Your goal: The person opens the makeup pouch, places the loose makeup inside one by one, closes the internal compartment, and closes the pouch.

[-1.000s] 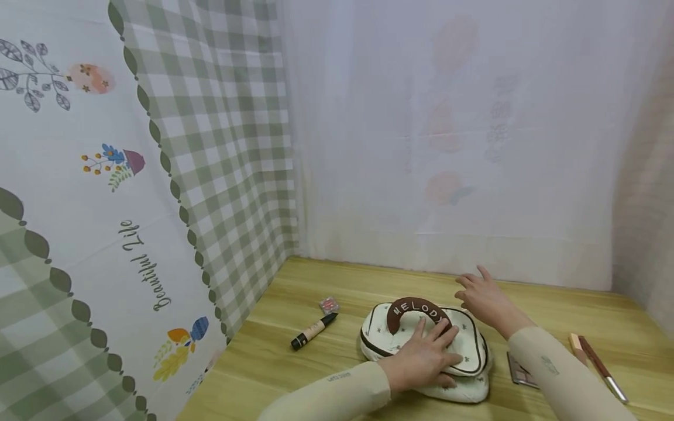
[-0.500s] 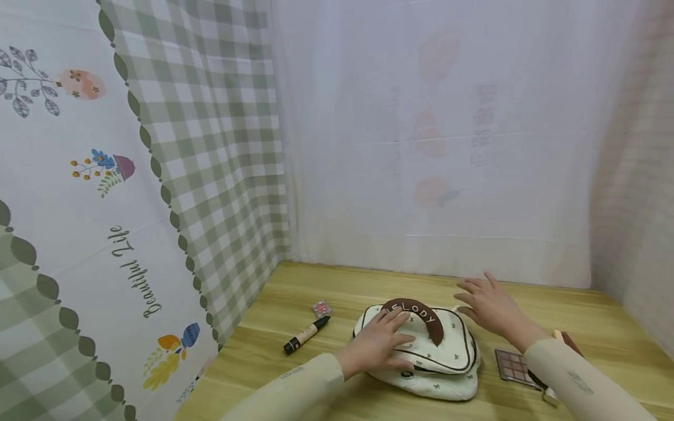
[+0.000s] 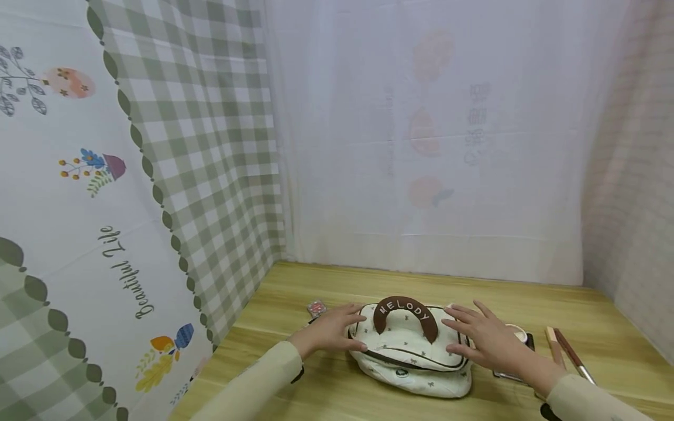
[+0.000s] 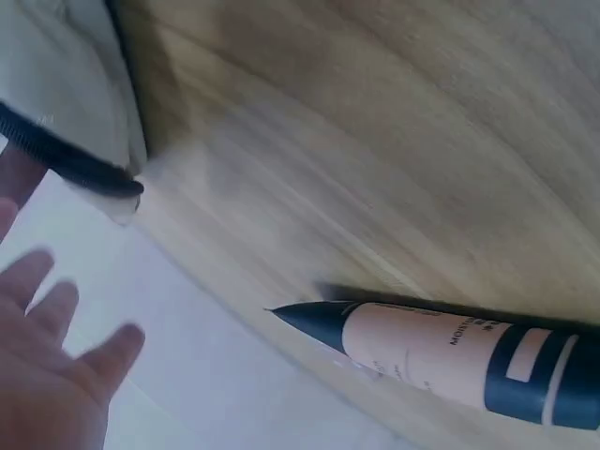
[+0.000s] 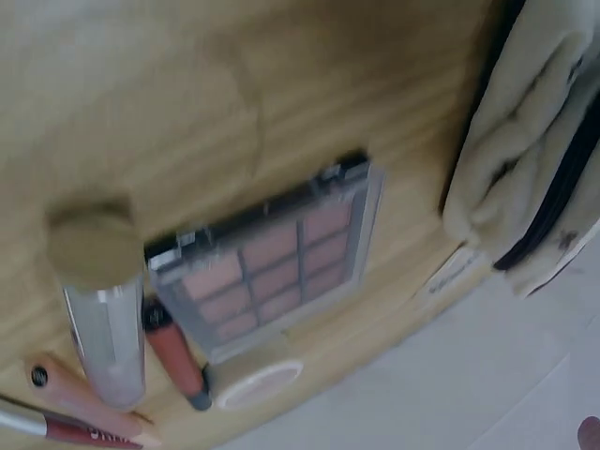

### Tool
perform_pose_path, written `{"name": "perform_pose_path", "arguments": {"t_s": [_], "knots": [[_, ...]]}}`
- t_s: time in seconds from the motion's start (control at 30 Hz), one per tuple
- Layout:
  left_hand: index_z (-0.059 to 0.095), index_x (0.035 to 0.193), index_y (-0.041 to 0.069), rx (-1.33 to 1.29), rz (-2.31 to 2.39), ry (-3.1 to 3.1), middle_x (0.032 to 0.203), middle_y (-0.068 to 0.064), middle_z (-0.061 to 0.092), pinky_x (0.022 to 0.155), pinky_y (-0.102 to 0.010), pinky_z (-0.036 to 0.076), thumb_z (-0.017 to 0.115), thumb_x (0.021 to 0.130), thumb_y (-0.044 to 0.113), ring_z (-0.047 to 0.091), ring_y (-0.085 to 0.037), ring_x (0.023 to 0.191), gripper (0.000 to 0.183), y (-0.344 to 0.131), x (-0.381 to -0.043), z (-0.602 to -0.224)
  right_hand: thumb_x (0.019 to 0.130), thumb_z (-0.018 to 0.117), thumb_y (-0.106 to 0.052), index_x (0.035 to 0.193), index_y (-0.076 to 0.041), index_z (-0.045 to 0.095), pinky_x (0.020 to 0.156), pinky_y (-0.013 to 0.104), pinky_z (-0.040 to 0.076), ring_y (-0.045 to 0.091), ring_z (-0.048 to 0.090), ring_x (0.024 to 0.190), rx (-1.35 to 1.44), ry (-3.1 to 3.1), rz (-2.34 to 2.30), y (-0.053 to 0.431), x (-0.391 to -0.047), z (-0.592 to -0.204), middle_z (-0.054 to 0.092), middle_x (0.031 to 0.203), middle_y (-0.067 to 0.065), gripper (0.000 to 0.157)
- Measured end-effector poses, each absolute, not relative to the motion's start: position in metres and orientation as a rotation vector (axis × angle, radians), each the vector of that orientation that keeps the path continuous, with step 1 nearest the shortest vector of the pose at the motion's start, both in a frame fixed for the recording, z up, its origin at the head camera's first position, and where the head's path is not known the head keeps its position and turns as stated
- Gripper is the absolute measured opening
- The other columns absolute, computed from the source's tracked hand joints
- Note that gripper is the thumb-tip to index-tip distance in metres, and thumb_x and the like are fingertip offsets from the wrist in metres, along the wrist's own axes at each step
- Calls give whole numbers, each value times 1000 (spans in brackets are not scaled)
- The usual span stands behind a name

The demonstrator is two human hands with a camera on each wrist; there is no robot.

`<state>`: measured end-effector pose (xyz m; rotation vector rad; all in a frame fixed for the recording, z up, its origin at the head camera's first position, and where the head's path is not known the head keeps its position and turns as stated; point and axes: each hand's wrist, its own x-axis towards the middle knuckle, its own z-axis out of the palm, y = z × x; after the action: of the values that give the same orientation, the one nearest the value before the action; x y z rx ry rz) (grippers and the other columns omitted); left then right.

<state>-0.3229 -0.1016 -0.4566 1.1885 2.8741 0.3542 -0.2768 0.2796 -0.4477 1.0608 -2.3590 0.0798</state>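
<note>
A white makeup bag (image 3: 411, 386) with a small bow print and dark piping sits on the table. Its brown handle (image 3: 405, 304), lettered MELODY, arches over the lid. At the bag's left end is my left hand (image 3: 329, 330), fingers stretched toward the side and lid edge. My right hand (image 3: 487, 339) is spread at the opposite end, fingertips right by the lid's edge. In the left wrist view, the left fingers (image 4: 56, 309) are extended near the bag's dark zip edge (image 4: 70, 164). Only a fingertip (image 5: 590, 436) of the right hand shows in the right wrist view.
Left of the bag lie a black-capped beige tube (image 4: 422, 352) and a small clear case (image 3: 316, 308). Right of it are an eyeshadow palette (image 5: 272, 267), a round white item (image 5: 261, 384), a red lip tube (image 5: 175, 354), a clear gold-capped bottle (image 5: 103, 319) and slim sticks (image 3: 574, 354).
My left hand has left the handle and lid top for the bag's left side. My right hand has come down and closer to the bag's right side.
</note>
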Motion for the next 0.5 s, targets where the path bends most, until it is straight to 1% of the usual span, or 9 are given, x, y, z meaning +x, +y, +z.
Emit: {"name": "perform_pose_path", "arguments": {"t_s": [0.03,0.1,0.2,0.23,0.27,0.3,0.37,0.43,0.5], "knots": [[54,144,12,1197,368,2849,158,-10,34,113,-48,31,66,90,55,30,-29,145,70,-104,-323,-456,85,69,-56,120,-8,71,116,27,-13,34,57,117,1078,-2348,82,279,-274,-450,63,130,13,59],[55,142,8,1244,384,2820,156,-13,37,113,-47,32,64,95,44,33,-30,143,60,-108,-324,-457,83,69,-60,121,-7,70,115,26,-13,34,57,116,1113,-2339,88,277,-269,-454,62,130,14,65],[58,137,4,1341,425,2795,151,-16,43,112,-43,33,58,101,25,38,-31,140,41,-110,-325,-461,81,68,-64,124,-8,68,115,27,-15,35,57,115,1144,-2359,67,277,-263,-460,60,132,15,70],[59,136,3,1370,440,2787,150,-17,45,112,-41,34,56,102,20,39,-32,139,38,-110,-325,-463,81,67,-65,124,-8,68,115,27,-15,35,58,115,1148,-2368,51,277,-262,-462,60,132,14,71],[60,136,4,1375,459,2777,149,-16,45,113,-39,33,53,103,18,40,-31,139,36,-110,-325,-465,81,67,-65,124,-9,68,114,28,-16,36,58,114,1153,-2380,45,278,-260,-463,60,132,15,71],[60,136,5,1366,484,2759,150,-15,46,113,-38,33,53,104,20,40,-30,139,36,-110,-324,-467,80,67,-65,124,-9,68,114,28,-17,36,59,114,1157,-2387,38,279,-259,-465,60,132,15,71],[58,139,7,1296,557,2706,151,-10,44,113,-35,32,54,104,27,38,-27,141,41,-111,-324,-471,80,67,-66,123,-10,69,114,29,-18,35,60,112,1170,-2397,27,281,-259,-468,62,130,14,71],[57,141,11,1221,605,2669,153,-6,43,113,-33,33,57,102,36,36,-23,142,46,-113,-324,-475,80,67,-65,121,-11,70,113,29,-19,34,61,111,1192,-2394,28,284,-260,-472,64,128,13,68],[56,141,13,1167,633,2652,153,-3,43,112,-32,33,61,99,41,35,-20,142,51,-114,-325,-477,81,68,-62,120,-12,71,113,29,-19,32,63,109,1207,-2387,34,287,-262,-476,65,125,12,63]]}}
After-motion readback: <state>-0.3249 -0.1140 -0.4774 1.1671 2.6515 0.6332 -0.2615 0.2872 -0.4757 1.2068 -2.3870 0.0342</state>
